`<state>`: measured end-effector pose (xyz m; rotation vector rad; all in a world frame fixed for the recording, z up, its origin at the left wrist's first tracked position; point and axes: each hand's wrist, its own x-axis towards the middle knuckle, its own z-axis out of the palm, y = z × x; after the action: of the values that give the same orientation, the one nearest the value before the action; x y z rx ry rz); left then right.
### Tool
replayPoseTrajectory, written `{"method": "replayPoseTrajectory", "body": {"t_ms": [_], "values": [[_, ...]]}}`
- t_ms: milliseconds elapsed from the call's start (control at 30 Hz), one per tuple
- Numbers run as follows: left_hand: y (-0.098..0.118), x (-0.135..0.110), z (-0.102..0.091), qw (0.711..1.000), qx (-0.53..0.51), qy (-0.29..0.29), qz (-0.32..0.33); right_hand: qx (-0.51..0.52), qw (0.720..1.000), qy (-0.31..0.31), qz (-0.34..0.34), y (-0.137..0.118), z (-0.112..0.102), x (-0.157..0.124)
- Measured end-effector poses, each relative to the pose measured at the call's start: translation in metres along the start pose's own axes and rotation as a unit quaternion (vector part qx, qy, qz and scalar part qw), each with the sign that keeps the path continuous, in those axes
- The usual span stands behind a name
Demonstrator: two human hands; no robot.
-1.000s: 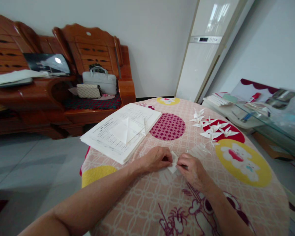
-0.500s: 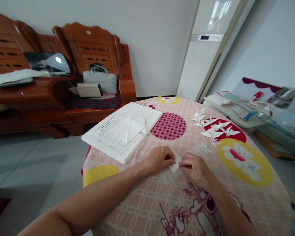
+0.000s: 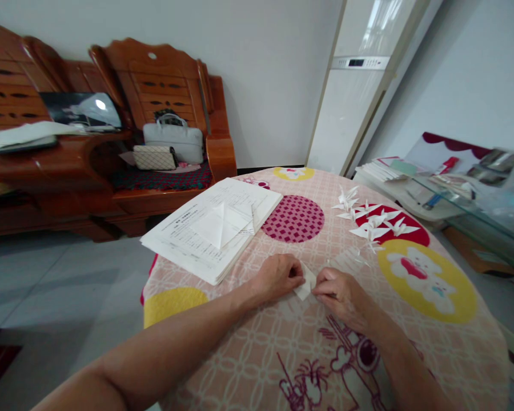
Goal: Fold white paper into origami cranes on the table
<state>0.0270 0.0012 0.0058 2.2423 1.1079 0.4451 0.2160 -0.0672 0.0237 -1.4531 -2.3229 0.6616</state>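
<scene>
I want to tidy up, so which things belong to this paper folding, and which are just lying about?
Belonging: folded white paper between left hand and right hand; paper cranes, probably; creased white paper, probably.

Lying about: printed sheets, apparently; quilted handbag; grey handbag.

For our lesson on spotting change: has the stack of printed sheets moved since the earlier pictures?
No: the stack of printed sheets keeps its place against the purple checked circle.

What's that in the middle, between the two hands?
In the head view, a small folded white paper lies between the left hand and the right hand, on the patterned tablecloth.
</scene>
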Motion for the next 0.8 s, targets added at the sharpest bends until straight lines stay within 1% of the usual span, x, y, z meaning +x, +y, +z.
{"method": "replayPoseTrajectory", "body": {"t_ms": [67, 200, 467, 667, 800], "values": [[0.003, -0.0003, 0.0012, 1.0, 0.014, 0.003, -0.011, 0.0, 1.0, -0.002, -0.002, 0.0008, 0.0005, -0.0003], [0.0066, -0.0006, 0.0027, 0.999, 0.032, 0.008, -0.009, 0.003, 1.0, -0.004, -0.007, 0.0023, 0.0005, -0.001], [0.0046, 0.0012, 0.0044, 0.999, 0.033, 0.003, -0.02, 0.009, 1.0, -0.013, -0.012, 0.0019, -0.0018, -0.0017], [0.0048, 0.0024, 0.0059, 0.999, 0.034, -0.01, -0.033, 0.022, 1.0, -0.008, -0.014, 0.0035, -0.0019, -0.0012], [0.0051, 0.0022, 0.0068, 0.999, 0.048, 0.0, -0.026, 0.021, 1.0, -0.007, -0.013, 0.0031, -0.0023, -0.001]]}}
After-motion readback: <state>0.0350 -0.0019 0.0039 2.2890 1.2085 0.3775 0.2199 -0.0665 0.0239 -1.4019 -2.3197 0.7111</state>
